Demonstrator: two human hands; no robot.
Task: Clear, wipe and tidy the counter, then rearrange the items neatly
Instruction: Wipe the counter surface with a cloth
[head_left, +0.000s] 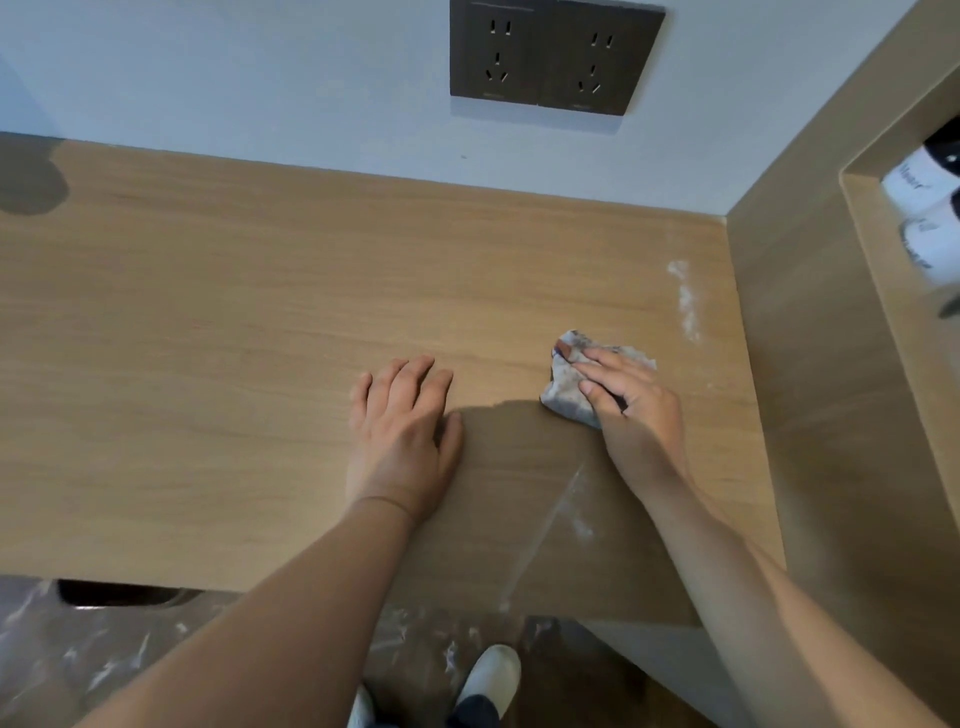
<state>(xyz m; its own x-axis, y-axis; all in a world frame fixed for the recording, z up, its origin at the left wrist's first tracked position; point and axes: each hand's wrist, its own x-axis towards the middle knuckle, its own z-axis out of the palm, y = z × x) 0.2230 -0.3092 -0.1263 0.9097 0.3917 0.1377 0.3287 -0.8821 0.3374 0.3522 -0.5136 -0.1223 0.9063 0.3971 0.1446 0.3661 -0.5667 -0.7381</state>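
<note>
Right of centre, the right grip presses a crumpled cloth onto the bench with straight fingers. The left grip lies flat at centre frame, fingers spread wide.

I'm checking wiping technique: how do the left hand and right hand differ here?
The left hand lies flat on the bare counter, holding nothing; the right hand presses a crumpled cloth onto it. The left hand sits near the counter's middle; the right hand is closer to the side wall, near a white powdery streak. Both rest on the counter with fingers fairly straight.
</note>
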